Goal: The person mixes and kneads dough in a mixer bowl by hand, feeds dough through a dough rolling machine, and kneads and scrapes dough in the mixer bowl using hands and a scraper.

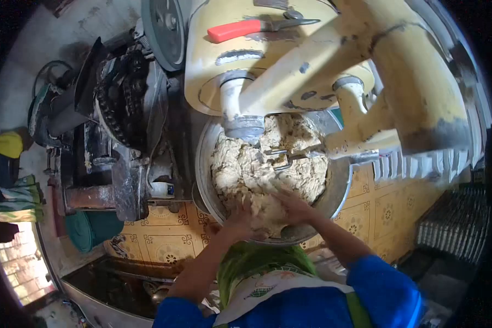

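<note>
A large metal bowl (341, 199) holds a lumpy mass of pale dough (232, 169). My left hand (240, 217) is on the dough near the bowl's front edge, its fingers partly hidden and blurred against it. To its right, my right hand (293, 208) lies on the dough with its fingers stretched out toward the middle. Beyond my hands, the metal prongs (283, 159) of the mixer arm rest in the dough. The yellow mixer (202, 82) stands over the far side of the bowl.
A knife with a red handle (235, 30) lies on top of the mixer. Dark machinery (125, 180) stands at the left, above a green bin (82, 229). Stacked metal trays (448, 238) are at the right. The thick mixer arm (421, 82) hangs over the bowl's right side.
</note>
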`<action>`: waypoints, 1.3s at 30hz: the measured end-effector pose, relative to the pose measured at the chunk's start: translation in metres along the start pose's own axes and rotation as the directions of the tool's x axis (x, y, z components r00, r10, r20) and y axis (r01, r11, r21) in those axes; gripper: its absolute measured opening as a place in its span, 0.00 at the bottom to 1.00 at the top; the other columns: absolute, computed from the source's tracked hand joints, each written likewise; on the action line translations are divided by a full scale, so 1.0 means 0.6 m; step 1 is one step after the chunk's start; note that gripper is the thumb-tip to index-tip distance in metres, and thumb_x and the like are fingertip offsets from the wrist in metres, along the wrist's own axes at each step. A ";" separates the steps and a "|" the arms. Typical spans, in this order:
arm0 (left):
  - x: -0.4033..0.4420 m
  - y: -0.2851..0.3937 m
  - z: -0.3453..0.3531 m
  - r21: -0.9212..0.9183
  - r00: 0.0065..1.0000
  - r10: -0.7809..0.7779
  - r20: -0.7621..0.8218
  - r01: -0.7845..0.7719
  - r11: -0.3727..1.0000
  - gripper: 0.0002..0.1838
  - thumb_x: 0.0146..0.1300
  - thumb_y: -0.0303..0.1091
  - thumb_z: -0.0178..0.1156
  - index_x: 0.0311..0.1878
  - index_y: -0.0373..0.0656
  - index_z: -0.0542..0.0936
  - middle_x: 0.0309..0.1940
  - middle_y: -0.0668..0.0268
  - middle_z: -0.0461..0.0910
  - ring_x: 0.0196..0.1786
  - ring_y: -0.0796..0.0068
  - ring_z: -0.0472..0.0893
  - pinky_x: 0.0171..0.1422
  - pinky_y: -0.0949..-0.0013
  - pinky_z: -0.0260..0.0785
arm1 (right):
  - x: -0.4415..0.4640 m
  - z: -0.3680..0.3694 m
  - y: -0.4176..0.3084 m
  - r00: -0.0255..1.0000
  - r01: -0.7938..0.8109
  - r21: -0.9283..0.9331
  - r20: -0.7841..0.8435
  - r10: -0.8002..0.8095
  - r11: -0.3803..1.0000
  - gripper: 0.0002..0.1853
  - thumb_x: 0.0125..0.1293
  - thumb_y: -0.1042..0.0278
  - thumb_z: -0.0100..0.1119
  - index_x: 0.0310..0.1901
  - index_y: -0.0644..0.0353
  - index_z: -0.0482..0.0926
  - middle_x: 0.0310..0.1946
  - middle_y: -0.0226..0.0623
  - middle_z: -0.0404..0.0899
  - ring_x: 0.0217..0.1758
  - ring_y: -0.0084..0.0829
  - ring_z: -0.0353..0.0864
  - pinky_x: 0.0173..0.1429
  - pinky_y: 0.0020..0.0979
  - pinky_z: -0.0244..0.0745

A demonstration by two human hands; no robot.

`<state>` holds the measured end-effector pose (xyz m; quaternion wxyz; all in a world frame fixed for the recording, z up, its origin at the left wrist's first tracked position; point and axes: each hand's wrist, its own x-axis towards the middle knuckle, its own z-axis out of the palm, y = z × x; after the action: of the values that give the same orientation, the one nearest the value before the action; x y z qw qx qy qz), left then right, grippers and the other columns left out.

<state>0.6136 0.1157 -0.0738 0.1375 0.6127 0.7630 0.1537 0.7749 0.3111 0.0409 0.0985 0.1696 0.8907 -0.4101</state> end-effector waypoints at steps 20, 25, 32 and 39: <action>0.029 0.116 -0.236 -0.807 0.907 -0.233 0.350 0.418 0.417 0.36 0.39 0.33 0.76 0.57 0.40 0.79 0.57 0.61 0.79 0.57 0.63 0.78 0.64 0.63 0.69 | -0.043 -0.080 -0.077 0.977 0.004 0.842 -0.119 0.178 0.540 0.30 0.48 0.77 0.68 0.58 0.61 0.75 0.59 0.45 0.74 0.59 0.38 0.77 0.55 0.36 0.78; 0.075 0.161 -0.350 -0.891 0.992 -0.113 0.061 0.105 0.441 0.39 0.37 0.33 0.77 0.58 0.39 0.77 0.56 0.60 0.79 0.59 0.63 0.77 0.66 0.62 0.67 | -0.115 -0.193 -0.178 0.866 0.469 0.859 -0.493 0.085 0.203 0.35 0.60 0.68 0.67 0.67 0.63 0.63 0.62 0.46 0.72 0.57 0.41 0.78 0.60 0.41 0.79; 0.097 0.244 -0.332 -0.636 0.979 -0.205 0.024 0.173 0.752 0.47 0.42 0.22 0.75 0.68 0.32 0.62 0.59 0.54 0.76 0.59 0.62 0.77 0.67 0.60 0.68 | -0.115 0.071 0.074 0.886 0.452 0.756 -0.440 0.143 -0.474 0.32 0.73 0.48 0.49 0.71 0.59 0.58 0.69 0.44 0.64 0.70 0.40 0.66 0.71 0.42 0.67; 0.126 0.252 -0.258 -0.986 0.988 -0.121 0.095 0.110 0.122 0.39 0.38 0.19 0.74 0.59 0.31 0.71 0.54 0.56 0.79 0.58 0.65 0.77 0.65 0.63 0.67 | 0.015 0.235 0.186 0.757 -0.026 0.239 -0.629 -0.175 -0.971 0.35 0.74 0.42 0.44 0.72 0.60 0.57 0.73 0.42 0.59 0.73 0.37 0.62 0.75 0.38 0.60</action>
<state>0.6710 0.2097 0.1269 0.5148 0.3091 0.5182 0.6090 0.8146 0.2732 -0.1305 -0.2404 -0.2184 -0.2321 -0.9169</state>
